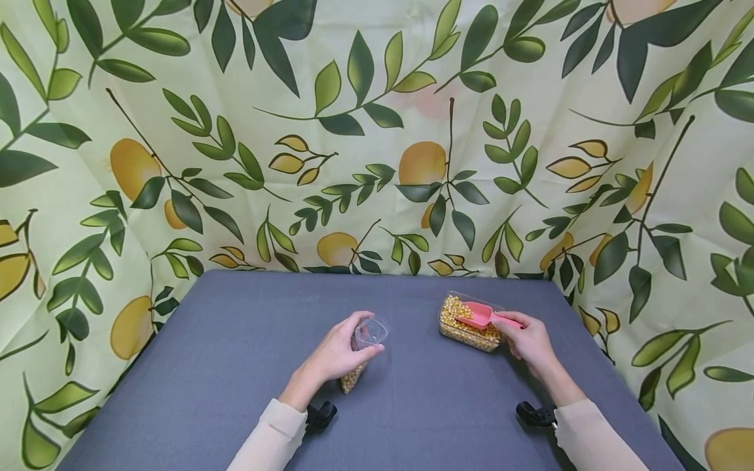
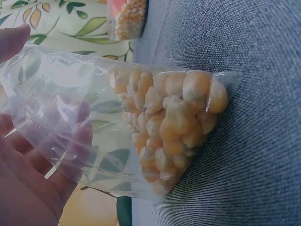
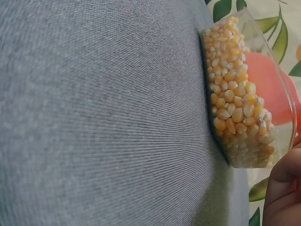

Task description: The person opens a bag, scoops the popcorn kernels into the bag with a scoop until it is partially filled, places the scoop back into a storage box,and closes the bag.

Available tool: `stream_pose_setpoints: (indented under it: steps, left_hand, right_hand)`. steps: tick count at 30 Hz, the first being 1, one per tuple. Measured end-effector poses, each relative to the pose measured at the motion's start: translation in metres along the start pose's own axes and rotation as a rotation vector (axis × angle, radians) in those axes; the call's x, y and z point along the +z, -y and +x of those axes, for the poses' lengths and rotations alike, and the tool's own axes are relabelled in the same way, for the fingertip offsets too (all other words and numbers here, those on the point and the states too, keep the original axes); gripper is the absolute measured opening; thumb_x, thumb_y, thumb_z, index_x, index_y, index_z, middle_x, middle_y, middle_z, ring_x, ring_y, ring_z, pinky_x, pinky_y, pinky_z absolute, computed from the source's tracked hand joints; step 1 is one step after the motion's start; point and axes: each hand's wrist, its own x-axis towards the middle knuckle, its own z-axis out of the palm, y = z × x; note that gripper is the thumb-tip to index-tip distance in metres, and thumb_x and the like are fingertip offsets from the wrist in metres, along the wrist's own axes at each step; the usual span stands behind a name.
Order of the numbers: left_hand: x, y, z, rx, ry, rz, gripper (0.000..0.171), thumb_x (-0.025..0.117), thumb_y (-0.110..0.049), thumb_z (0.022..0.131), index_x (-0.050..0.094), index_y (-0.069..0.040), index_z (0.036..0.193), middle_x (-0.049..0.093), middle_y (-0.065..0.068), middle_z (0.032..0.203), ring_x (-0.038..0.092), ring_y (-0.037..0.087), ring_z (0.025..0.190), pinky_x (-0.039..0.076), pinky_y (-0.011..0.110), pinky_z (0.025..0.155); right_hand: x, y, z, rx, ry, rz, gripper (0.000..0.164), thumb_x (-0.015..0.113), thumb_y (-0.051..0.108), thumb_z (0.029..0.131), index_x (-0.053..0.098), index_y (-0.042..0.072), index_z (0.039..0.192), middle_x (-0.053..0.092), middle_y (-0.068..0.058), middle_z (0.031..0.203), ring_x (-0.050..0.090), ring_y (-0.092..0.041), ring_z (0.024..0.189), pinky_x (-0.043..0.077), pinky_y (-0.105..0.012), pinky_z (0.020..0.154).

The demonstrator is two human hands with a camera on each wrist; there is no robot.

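My left hand (image 1: 338, 353) curls round the upper part of a clear plastic bag (image 2: 70, 117), thumb on one side and fingers on the other, its mouth spread wide. Corn kernels (image 2: 164, 122) fill the bag's lower end, which meets the tabletop. To the right, my right hand (image 1: 529, 340) grips the handle of a pink scoop (image 1: 480, 314). The scoop's blade lies in the corn (image 3: 230, 89) inside a clear rectangular container (image 1: 465, 337). In the right wrist view the blade shows through the container's wall, and part of my hand is beyond the frame.
A blue-grey cloth (image 1: 253, 340) covers the table under both the bag and the container. Behind it and at both sides hangs a leaf-and-fruit patterned curtain (image 1: 365, 150). Black wrist straps (image 1: 535, 415) sit below my hands.
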Motion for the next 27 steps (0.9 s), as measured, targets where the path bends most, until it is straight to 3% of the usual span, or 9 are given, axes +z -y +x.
stream_pose_setpoints:
  steps: [9,19,27]
  left_hand:
    - [-0.0003,-0.0002,0.0005,0.004,0.004,0.008,0.064,0.068,-0.051,0.083,0.048,-0.016,0.133,0.057,-0.006,0.097,0.055,0.007,0.078,0.047,0.027,0.069]
    - [-0.0003,-0.0008,0.0000,-0.003,0.004,0.009,0.062,0.068,-0.051,0.082,0.047,-0.022,0.133,0.057,-0.006,0.097,0.055,0.007,0.078,0.047,0.027,0.069]
    - [-0.0004,-0.0006,-0.0004,0.006,-0.003,0.003,0.060,0.068,-0.051,0.082,0.047,-0.025,0.132,0.057,-0.007,0.096,0.055,0.006,0.078,0.047,0.026,0.069]
  right_hand:
    - [-0.0033,-0.0038,0.0001,0.038,0.011,0.096,0.049,0.071,0.035,0.085,0.059,0.001,0.119,0.053,-0.001,0.067,0.040,-0.008,0.045,0.036,-0.027,0.041]
    - [-0.0057,-0.0076,-0.0008,0.085,0.025,0.229,0.038,0.071,0.028,0.086,0.061,0.005,0.115,0.054,0.001,0.069,0.040,-0.007,0.048,0.035,-0.023,0.042]
    - [-0.0068,-0.0084,-0.0026,0.077,0.050,0.297,0.028,0.070,0.024,0.088,0.064,0.010,0.112,0.056,0.001,0.073,0.040,-0.006,0.048,0.036,-0.022,0.043]
